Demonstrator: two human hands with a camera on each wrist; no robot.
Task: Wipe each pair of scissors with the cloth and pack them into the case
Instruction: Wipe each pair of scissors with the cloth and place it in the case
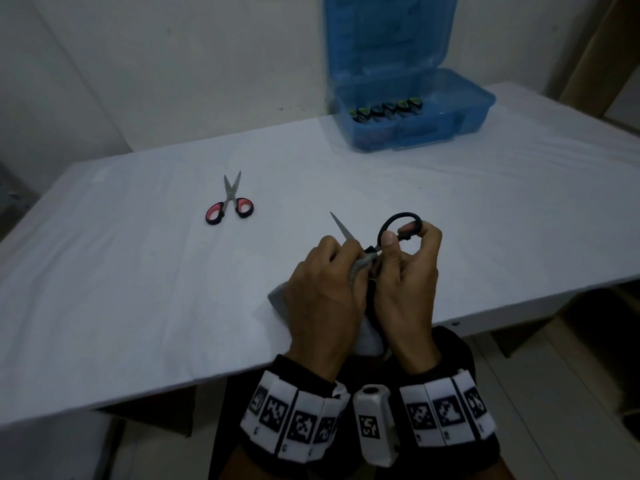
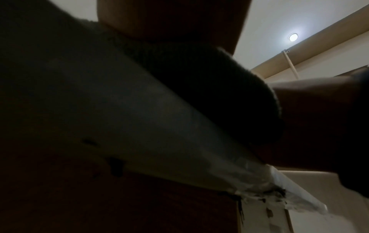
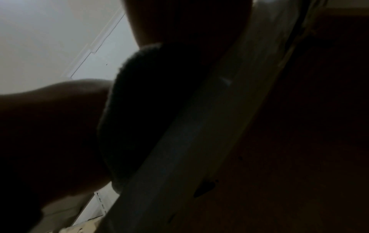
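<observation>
Black-handled scissors at desk 6 o'clock edge: right hand pinches handle loop, left hand grips grey cloth round blade. Red-handled scissors at 10 o'clock, open blue case at 1 o'clock, bare desk between.

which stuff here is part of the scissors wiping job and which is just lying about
Part of the job:
- black-handled scissors, held by the right hand
- grey cloth, gripped round the blades by the left hand
- red-handled scissors, lying on the table
- open blue case, scissors already inside

Just there:
- white table
- ceiling lamp
</observation>
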